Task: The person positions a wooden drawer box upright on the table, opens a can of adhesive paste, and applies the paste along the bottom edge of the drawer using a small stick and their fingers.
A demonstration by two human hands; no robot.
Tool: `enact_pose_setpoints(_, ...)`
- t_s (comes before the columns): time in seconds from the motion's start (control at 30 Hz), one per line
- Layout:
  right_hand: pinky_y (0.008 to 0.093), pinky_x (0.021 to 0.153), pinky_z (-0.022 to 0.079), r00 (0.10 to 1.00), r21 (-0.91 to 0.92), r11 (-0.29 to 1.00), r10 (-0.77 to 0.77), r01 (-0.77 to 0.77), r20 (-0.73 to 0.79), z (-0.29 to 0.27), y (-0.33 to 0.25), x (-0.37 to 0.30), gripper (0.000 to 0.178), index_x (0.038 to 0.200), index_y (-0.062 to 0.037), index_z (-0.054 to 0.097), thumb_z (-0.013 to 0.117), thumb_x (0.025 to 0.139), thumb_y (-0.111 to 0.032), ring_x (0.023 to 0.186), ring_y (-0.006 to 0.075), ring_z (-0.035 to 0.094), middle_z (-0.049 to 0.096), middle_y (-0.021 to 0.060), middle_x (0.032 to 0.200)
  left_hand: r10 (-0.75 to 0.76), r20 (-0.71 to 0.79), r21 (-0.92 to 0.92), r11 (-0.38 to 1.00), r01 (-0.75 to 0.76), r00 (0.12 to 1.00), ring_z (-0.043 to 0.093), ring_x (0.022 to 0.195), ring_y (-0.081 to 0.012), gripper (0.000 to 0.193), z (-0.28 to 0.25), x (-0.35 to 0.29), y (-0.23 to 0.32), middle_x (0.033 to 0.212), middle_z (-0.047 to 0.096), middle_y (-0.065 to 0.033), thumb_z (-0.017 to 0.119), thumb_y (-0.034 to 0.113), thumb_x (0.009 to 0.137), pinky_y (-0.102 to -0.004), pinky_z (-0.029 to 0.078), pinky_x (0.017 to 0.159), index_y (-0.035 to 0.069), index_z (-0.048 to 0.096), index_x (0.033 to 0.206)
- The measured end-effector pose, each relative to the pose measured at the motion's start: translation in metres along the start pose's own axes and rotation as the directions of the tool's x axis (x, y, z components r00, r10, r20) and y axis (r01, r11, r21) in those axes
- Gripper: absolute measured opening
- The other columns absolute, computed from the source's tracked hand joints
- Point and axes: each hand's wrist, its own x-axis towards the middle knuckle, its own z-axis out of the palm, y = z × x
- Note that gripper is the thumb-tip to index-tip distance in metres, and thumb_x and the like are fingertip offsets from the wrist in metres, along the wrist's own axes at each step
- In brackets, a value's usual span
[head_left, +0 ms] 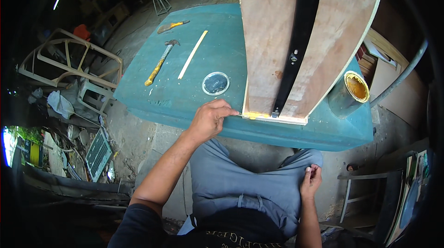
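Shirt (236, 224) lies nearest. Left hand (209, 119) pinches something thin at the edge of the panel (266, 40), apparently spreading paste (252, 115); right hand's (311, 183) grip unclear. Next stroke likely needs steadiness.

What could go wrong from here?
Yellow smears on the wooden panel might stain the left hand beside them, if wet. The open can stands close to the panel, so a sideways shove might tip it. The panel's near end lies by the front edge of the green worktop; with the right hand off it, a bump might shift it.
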Motion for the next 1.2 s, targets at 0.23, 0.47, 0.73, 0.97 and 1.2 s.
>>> enact_pose_setpoints(0.23,0.0284,0.063,0.046,0.999,-0.024,0.999,-0.041,0.041,-0.001,0.001,-0.004,0.001,0.029,0.117,0.0037,0.063,0.069,0.103,-0.021,0.069,0.0108,0.052,0.061,0.0024,0.082,0.032,0.018,0.036,0.999,-0.032,0.999,0.071,0.087,-0.0266,0.050,0.006,0.001,-0.001,0.096,0.072,-0.0102,0.062,-0.021,0.076,-0.0356,0.057,0.076,0.008,0.083,0.110)
enact_pose_setpoints(0.47,0.0285,0.062,0.045,0.999,-0.049,0.998,-0.042,0.042,0.006,0.001,-0.007,0.001,0.028,0.118,0.0038,0.064,0.069,0.103,-0.020,0.067,0.0106,0.052,0.061,0.0018,0.082,0.036,-0.019,0.027,0.999,-0.035,0.999,0.071,0.087,-0.0274,0.047,0.012,0.006,0.010,0.093,0.071,-0.0087,0.064,-0.019,0.076,-0.0365,0.057,0.076,0.009,0.083,0.108)
enact_pose_setpoints(0.73,0.0286,0.062,0.045,0.999,-0.047,0.998,-0.047,0.047,0.007,0.000,-0.008,0.001,0.027,0.118,0.0042,0.064,0.069,0.102,-0.018,0.068,0.0107,0.051,0.061,0.0020,0.083,0.043,-0.012,0.074,0.996,-0.042,0.999,0.069,0.091,-0.0278,0.047,0.011,0.003,0.011,0.095,0.070,-0.0074,0.066,-0.016,0.076,-0.0404,0.054,0.082,0.011,0.083,0.111)
enact_pose_setpoints(0.97,0.0300,0.065,0.047,1.000,-0.063,0.998,-0.024,0.024,0.011,0.000,-0.007,0.001,0.029,0.118,0.0036,0.064,0.070,0.101,-0.019,0.069,0.0128,0.054,0.062,0.0036,0.083,0.038,-0.008,0.171,0.985,-0.036,0.999,0.069,0.092,-0.0292,0.049,0.016,0.001,0.024,0.097,0.069,-0.0083,0.066,-0.016,0.074,-0.0416,0.054,0.082,0.011,0.083,0.112)
enact_pose_setpoints(1.2,0.0304,0.066,0.048,0.999,-0.080,0.996,-0.040,0.040,0.006,0.000,-0.007,0.000,0.029,0.117,0.0031,0.065,0.071,0.100,-0.020,0.069,0.0139,0.055,0.062,0.0037,0.083,0.046,-0.015,0.137,0.990,-0.044,0.999,0.069,0.093,-0.0296,0.050,0.016,0.003,0.025,0.098,0.069,-0.0089,0.065,-0.016,0.074,-0.0417,0.054,0.083,0.011,0.084,0.112)
